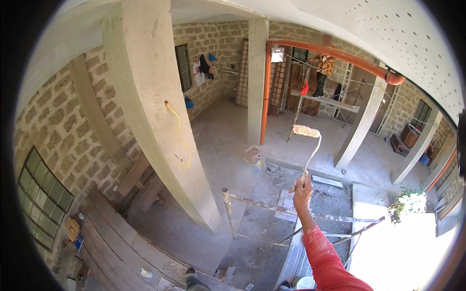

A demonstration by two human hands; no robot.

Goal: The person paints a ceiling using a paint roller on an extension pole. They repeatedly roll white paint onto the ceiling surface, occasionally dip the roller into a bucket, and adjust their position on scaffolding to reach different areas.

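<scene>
My right hand, in a red sleeve spattered with pale paint, is closed round the handle of a paint roller. The roller is raised in front of me, its pale, paint-caked sleeve at the top of a bent wire frame. Nothing touches the roller sleeve. Below my forearm stands a white bucket, partly cut off by the lower edge; its contents look whitish. My left hand is out of the picture.
I stand high up near a plank and scaffold poles. A concrete column with a yellow wire rises at left. An orange pipe runs under the ceiling. A person stands on another scaffold board farther off.
</scene>
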